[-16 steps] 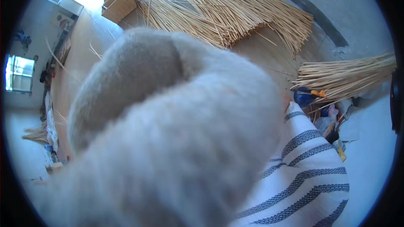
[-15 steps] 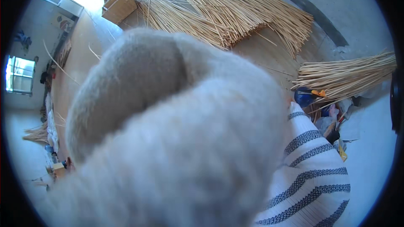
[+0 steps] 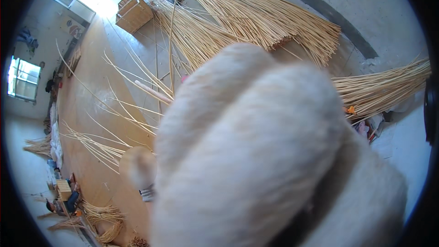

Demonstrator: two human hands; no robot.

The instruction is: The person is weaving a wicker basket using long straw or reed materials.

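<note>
Tan flooring (image 3: 93, 187) runs down the left half of the frame, with a bright window (image 3: 24, 78) at the left edge and a wooden box (image 3: 133, 16) at upper left. Large bundles of pale rods (image 3: 274, 13) spread across the top, and another bundle (image 3: 379, 84) reaches the right edge. At lower left another person (image 3: 68, 203) is seen small, near coiled rods (image 3: 109, 231).

Half a second ago a pale fuzzy form (image 3: 256, 155), probably the wearer's sleeve, lay across the left and centre; it now fills the centre and lower right. That shift uncovers loose thin rods (image 3: 105, 153) fanning out at centre left, a thicker pale stick (image 3: 153, 91) above them and a blurred round tan piece (image 3: 132, 162) below. Most of the striped cloth (image 3: 147, 194) has gone behind the form, leaving a scrap beside it. For the work, the change means that the outer rods show clearly, while their inner ends appear to be hidden.

Neither the left hand nor the right hand can be made out, so how far open each is, and whether it grips or touches anything, cannot be told. The rods at centre left and the round piece lie nearest to the covered area.
</note>
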